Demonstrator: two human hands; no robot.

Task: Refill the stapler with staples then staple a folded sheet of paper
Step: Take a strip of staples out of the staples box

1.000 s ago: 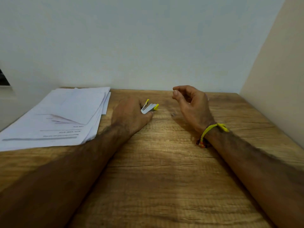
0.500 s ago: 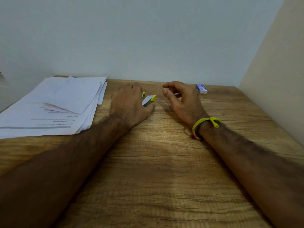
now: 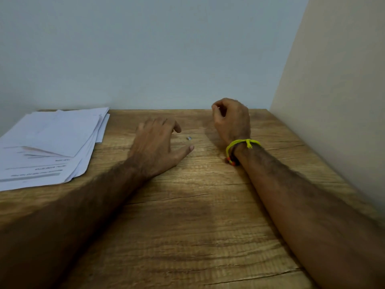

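Item: small grey metallic object [image 3: 189, 138], lying on the brown wood-grain tabletop [image 3: 187, 226]. Too small and blurred to identify; possibly a piece of staples. It sits in the gap between the two hands, just beyond the left thumb tip and touching neither hand.

Item: left hand [image 3: 155, 147], palm down on the tabletop, fingers spread and relaxed, thumb extended toward the right. It holds nothing visible; what lies beneath the palm cannot be seen.

Item: right hand [image 3: 232, 119], raised near the table's far edge, fingers curled in with thumb and forefinger drawn together. Whether anything is pinched between them cannot be told, as the fingertips are turned away and blurred. A yellow thread band [image 3: 242, 143] with red beads circles the wrist.

Item: loose stack of white printed paper sheets [image 3: 52, 147], fanned unevenly at the table's left rear, cut off by the left frame edge; the print is too blurred to read.

Item: both forearms, cut off at the lower frame edge.

Item: pale blue-grey wall [image 3: 156, 55] behind; cream wall [image 3: 337, 90] at right.
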